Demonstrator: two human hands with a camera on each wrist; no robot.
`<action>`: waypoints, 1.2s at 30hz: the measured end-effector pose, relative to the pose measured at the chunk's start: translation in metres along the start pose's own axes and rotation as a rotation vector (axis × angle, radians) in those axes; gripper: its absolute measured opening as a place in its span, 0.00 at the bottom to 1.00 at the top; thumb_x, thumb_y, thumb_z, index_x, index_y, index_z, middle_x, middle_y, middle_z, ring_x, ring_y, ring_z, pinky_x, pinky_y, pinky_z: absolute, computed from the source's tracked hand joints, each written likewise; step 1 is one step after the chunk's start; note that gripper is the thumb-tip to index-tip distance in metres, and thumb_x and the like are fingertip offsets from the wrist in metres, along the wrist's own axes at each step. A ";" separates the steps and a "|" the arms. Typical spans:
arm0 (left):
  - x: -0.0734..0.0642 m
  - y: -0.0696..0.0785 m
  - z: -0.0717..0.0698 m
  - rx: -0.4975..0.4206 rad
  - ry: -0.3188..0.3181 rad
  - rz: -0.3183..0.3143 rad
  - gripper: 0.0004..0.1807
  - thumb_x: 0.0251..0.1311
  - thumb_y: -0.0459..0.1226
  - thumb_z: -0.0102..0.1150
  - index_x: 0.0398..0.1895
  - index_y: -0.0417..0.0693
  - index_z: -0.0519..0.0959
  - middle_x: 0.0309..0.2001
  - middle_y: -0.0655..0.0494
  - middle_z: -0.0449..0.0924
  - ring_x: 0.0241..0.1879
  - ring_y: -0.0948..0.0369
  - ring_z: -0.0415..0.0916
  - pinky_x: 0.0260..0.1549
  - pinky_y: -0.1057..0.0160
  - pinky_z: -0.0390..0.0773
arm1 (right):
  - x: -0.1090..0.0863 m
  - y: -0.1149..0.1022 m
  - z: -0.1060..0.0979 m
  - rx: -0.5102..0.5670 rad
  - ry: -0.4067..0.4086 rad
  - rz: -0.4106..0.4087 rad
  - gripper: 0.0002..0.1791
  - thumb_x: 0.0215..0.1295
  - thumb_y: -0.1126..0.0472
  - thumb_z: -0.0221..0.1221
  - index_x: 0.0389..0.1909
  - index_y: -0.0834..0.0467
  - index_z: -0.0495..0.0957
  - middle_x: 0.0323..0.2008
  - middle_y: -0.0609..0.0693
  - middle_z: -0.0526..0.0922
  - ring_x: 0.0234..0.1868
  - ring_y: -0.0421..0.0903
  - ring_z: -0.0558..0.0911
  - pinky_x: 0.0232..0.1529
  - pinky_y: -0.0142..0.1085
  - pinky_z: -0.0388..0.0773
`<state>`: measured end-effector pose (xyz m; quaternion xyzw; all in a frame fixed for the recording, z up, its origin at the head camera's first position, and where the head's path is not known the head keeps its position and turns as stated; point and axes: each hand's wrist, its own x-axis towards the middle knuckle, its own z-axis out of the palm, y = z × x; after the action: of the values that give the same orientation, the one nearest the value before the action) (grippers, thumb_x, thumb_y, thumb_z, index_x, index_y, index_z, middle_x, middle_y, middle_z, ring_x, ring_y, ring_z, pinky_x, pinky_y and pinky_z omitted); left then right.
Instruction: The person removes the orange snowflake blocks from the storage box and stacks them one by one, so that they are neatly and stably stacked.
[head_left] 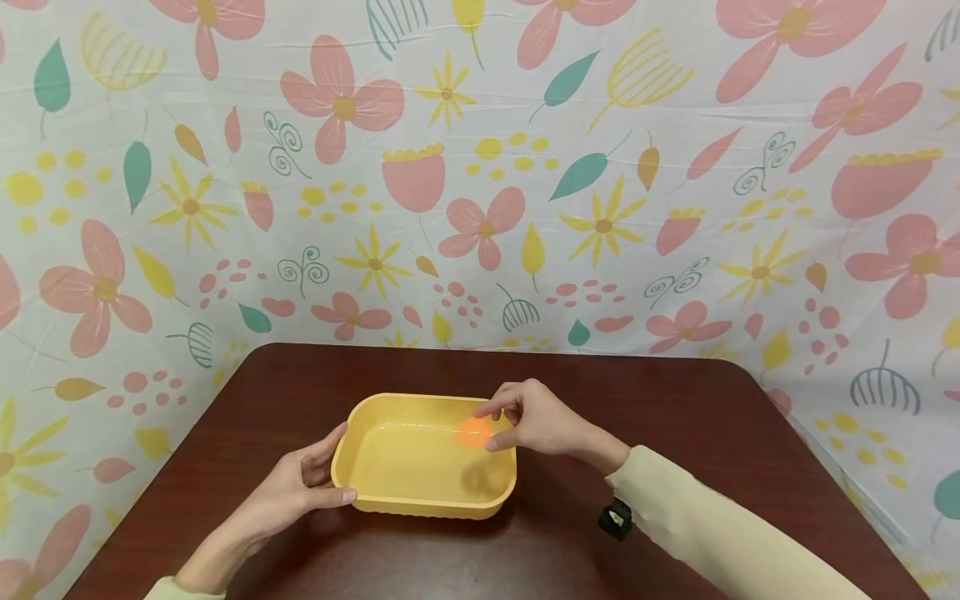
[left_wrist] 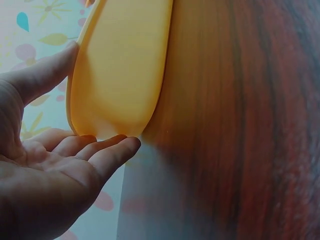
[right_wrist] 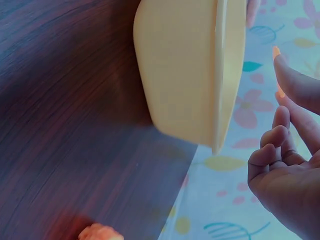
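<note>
A yellow plastic tub with rounded corners sits on the table. My left hand holds its left end, the thumb on the near corner of the rim and the fingers against the end wall. Over the tub's right side, my right hand pinches a small, flat-looking bright orange round thing between thumb and index finger. The right wrist view shows that orange piece edge-on at the fingertips, with the other fingers curled. A shadow falls on the tub's floor below this hand.
The dark red-brown wooden table stands against a flower-printed cloth. In the right wrist view a lumpy orange thing lies on the table at the bottom edge. A black device hangs at my right wrist.
</note>
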<state>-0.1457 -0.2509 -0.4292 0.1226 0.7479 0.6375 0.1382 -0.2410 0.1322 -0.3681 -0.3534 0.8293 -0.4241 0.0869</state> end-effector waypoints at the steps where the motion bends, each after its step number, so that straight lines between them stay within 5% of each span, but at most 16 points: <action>1: 0.000 0.000 0.000 0.003 0.000 0.000 0.56 0.63 0.33 0.74 0.86 0.39 0.46 0.82 0.39 0.50 0.74 0.38 0.63 0.55 0.63 0.80 | -0.003 0.001 -0.002 0.004 0.007 -0.008 0.20 0.55 0.65 0.80 0.50 0.58 0.91 0.31 0.56 0.80 0.27 0.44 0.70 0.30 0.32 0.69; 6: -0.001 0.000 0.001 0.003 -0.003 0.003 0.55 0.64 0.32 0.74 0.85 0.39 0.46 0.82 0.39 0.48 0.75 0.37 0.59 0.55 0.64 0.80 | -0.017 0.008 -0.012 0.001 0.049 -0.032 0.20 0.54 0.66 0.80 0.49 0.61 0.91 0.29 0.54 0.78 0.30 0.48 0.73 0.31 0.33 0.71; 24: -0.002 0.001 0.003 0.033 0.007 0.032 0.55 0.63 0.33 0.74 0.85 0.38 0.47 0.82 0.40 0.50 0.73 0.38 0.63 0.55 0.66 0.78 | -0.074 0.051 -0.045 -0.012 0.203 0.199 0.19 0.55 0.63 0.80 0.49 0.57 0.91 0.37 0.57 0.82 0.35 0.53 0.74 0.32 0.34 0.71; 36: -0.002 0.002 0.004 0.037 0.021 0.026 0.55 0.63 0.33 0.75 0.85 0.40 0.48 0.82 0.41 0.52 0.72 0.40 0.66 0.55 0.66 0.78 | -0.100 0.088 -0.056 -0.022 0.276 0.231 0.21 0.56 0.64 0.79 0.51 0.61 0.90 0.36 0.56 0.81 0.31 0.49 0.73 0.30 0.34 0.70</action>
<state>-0.1429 -0.2477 -0.4280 0.1283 0.7593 0.6266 0.1199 -0.2381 0.2685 -0.4160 -0.1951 0.8729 -0.4469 0.0165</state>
